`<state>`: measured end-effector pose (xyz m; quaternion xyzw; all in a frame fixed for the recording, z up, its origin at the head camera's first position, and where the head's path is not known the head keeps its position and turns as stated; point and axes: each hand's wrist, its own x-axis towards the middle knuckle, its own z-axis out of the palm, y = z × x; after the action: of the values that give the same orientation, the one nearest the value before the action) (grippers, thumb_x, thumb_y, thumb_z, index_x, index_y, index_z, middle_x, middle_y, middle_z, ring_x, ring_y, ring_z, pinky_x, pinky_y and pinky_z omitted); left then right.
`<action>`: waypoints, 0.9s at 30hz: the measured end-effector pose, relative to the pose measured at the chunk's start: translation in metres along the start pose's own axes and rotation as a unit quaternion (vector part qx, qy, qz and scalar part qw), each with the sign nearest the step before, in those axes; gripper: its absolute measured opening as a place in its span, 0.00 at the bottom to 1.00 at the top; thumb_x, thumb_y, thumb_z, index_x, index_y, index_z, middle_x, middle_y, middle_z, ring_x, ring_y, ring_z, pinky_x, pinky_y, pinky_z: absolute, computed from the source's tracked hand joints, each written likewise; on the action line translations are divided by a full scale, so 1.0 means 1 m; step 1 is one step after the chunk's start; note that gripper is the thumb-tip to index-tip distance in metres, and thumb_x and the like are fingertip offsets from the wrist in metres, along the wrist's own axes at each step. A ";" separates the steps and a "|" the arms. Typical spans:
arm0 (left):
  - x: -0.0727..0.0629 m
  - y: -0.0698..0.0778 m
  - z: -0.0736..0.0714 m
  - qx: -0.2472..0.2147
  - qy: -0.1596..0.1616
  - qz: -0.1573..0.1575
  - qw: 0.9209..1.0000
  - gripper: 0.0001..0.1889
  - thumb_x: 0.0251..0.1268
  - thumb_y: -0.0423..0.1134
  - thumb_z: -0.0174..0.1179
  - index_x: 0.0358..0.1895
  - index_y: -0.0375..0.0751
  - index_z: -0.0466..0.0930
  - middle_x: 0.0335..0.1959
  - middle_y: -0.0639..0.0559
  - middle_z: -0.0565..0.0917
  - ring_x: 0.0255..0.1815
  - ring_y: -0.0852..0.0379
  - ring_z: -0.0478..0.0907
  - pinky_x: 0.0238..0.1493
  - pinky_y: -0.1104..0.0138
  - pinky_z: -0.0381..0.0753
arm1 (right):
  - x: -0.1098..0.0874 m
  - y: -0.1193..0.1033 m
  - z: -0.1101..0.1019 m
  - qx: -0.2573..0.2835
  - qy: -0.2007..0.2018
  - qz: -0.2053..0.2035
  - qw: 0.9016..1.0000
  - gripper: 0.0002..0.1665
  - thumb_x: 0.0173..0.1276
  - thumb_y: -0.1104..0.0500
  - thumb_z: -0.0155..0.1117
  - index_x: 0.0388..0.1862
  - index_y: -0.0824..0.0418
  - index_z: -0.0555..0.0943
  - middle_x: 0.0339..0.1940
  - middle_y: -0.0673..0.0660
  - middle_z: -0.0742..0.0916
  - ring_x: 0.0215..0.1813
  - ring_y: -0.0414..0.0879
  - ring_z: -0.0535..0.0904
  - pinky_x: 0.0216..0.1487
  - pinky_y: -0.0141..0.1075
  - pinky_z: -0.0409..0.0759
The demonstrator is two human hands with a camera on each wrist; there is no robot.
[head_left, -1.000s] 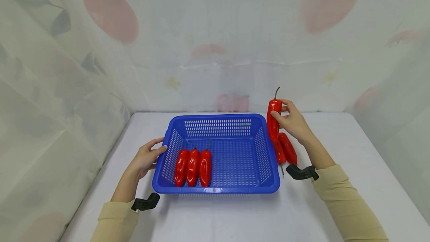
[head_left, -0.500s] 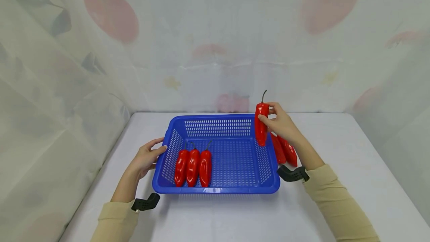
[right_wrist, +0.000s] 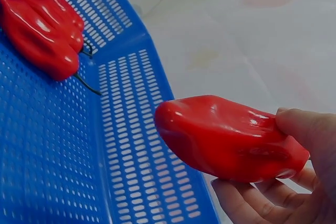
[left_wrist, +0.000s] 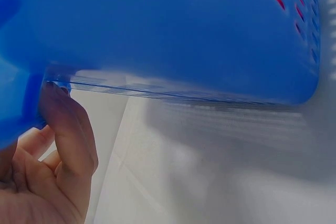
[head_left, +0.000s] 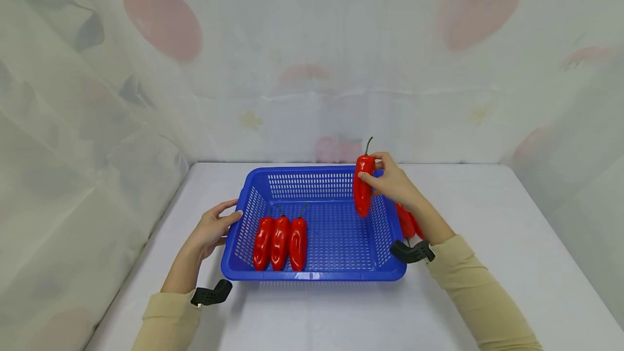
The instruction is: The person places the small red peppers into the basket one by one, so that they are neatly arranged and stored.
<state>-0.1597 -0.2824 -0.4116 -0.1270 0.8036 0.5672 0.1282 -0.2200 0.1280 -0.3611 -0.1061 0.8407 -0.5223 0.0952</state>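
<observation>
My right hand pinches a red chili pepper between thumb and fingers, stem up, over the right part of a blue plastic basket. In the right wrist view the held pepper fills the middle, its blunt tip pointing left. My left hand grips the basket's left rim, thumb on top; the left wrist view shows its curled fingers under the rim. Three red peppers lie side by side in the left part of the basket, stems toward the back.
More red peppers lie on the white table just right of the basket, partly hidden by the right forearm. A pale printed curtain hangs behind the table and along its sides.
My right hand has carried the pepper leftward and slightly lower, from beyond the basket's right rim to above its inside. The left hand and basket have stayed put.
</observation>
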 end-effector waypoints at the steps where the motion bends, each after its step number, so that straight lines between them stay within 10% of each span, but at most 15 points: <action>1: 0.000 0.000 0.000 -0.002 -0.001 0.001 1.000 0.30 0.65 0.48 0.55 0.69 0.49 0.58 0.42 0.40 0.81 0.32 0.51 0.83 0.35 0.57 0.84 | 0.001 0.000 0.002 -0.002 -0.003 0.001 1.000 0.38 0.65 0.52 0.59 0.67 0.60 0.52 0.57 0.68 0.70 0.48 0.60 0.79 0.40 0.48 0.82; 27: 0.002 -0.001 0.000 -0.011 -0.011 0.002 1.000 0.30 0.65 0.47 0.55 0.69 0.48 0.57 0.41 0.41 0.81 0.32 0.52 0.83 0.35 0.56 0.83 | 0.012 -0.006 0.044 -0.009 -0.063 0.011 0.998 0.36 0.62 0.54 0.63 0.63 0.61 0.56 0.55 0.67 0.72 0.44 0.57 0.80 0.33 0.39 0.84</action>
<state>-0.1611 -0.2832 -0.4130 -0.1206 0.7959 0.5777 0.1348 -0.2194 0.0844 -0.3755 -0.1308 0.8389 -0.5059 0.1526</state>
